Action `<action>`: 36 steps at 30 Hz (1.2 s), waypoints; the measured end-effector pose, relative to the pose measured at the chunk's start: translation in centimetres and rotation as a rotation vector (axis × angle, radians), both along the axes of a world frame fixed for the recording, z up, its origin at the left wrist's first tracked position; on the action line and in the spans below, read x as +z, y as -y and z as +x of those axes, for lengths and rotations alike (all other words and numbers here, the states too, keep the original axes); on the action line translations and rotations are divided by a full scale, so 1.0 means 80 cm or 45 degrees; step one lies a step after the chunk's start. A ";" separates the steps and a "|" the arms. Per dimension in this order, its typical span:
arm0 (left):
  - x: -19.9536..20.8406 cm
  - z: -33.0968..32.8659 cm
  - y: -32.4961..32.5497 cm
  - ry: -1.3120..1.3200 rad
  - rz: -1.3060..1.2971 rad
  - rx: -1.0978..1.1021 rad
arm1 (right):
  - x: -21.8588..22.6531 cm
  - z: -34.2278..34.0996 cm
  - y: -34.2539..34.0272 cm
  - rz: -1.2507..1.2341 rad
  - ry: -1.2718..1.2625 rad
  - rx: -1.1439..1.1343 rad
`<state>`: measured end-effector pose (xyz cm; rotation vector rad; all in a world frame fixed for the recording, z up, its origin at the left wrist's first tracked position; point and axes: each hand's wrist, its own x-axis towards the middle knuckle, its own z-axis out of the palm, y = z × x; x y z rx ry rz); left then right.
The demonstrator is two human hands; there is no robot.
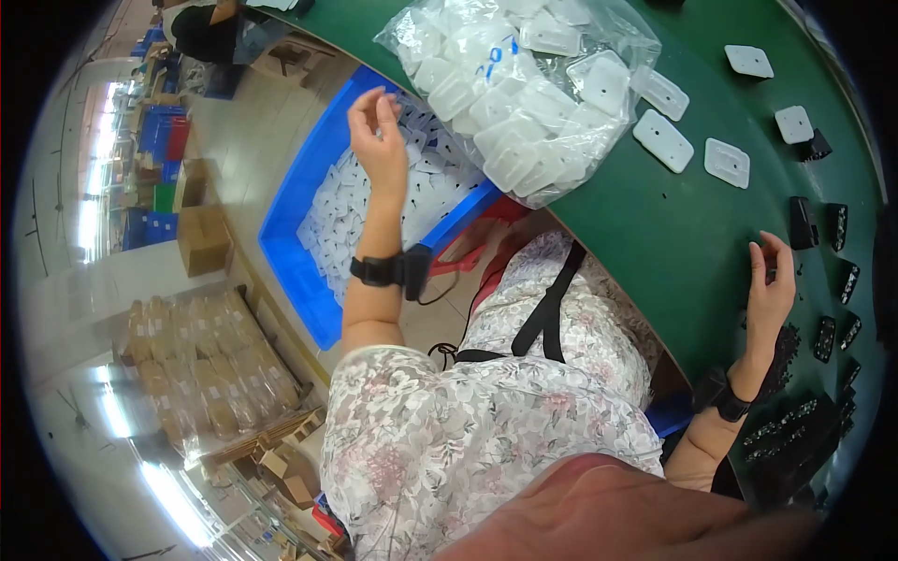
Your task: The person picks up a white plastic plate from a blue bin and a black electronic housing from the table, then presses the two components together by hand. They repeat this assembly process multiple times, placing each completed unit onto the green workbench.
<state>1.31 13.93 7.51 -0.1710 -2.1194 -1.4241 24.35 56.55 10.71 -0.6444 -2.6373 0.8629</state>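
My left hand (377,140) is raised over a blue bin (281,220), its fingers loosely bent and apart, nothing seen in them. Many small white plastic pieces (346,210) fill that bin. Over at the right of the green table, my right hand (772,290) is curled, with a dark bit showing between thumb and fingers that I cannot make out. Nearest to it are a black rectangular part (803,222) and a heap of tiny black pieces (784,355). White plastic covers (663,140) with small holes lie on the table between my hands.
A clear plastic bag (524,103) of white covers rests at the table's edge, beside the bin. Several black parts (825,337) stand along the right side of the green table (645,252). Wrapped goods on a pallet (201,365) and a cardboard box (203,238) are at the left.
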 end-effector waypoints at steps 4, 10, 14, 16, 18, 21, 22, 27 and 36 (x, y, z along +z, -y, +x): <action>-0.143 -0.012 0.108 0.938 -0.189 0.023 | -0.010 0.000 -0.011 -0.129 -0.042 -0.055; -0.219 -0.017 0.064 1.090 -0.828 -0.035 | -0.014 0.006 -0.013 -0.079 -0.117 -0.024; -0.223 -0.012 0.048 1.174 -0.812 -0.282 | -0.010 0.001 -0.007 -0.039 -0.143 0.048; -0.211 -0.002 0.029 1.252 -0.825 -0.250 | -0.009 0.000 -0.010 -0.026 -0.135 0.040; -0.195 0.007 0.012 1.154 -0.950 -0.294 | -0.010 0.000 -0.012 -0.019 -0.129 0.037; -0.181 0.013 -0.003 0.952 -1.184 -0.376 | -0.011 -0.001 -0.014 -0.054 -0.150 0.048; -0.179 0.013 -0.007 0.852 -1.293 -0.414 | -0.010 -0.001 -0.013 -0.043 -0.144 0.061; -0.214 0.021 -0.015 0.982 -1.110 -0.460 | -0.009 -0.002 -0.009 -0.057 -0.164 0.086; -0.227 -0.004 0.014 1.054 -1.398 -0.649 | -0.002 -0.004 0.002 -0.104 -0.322 0.040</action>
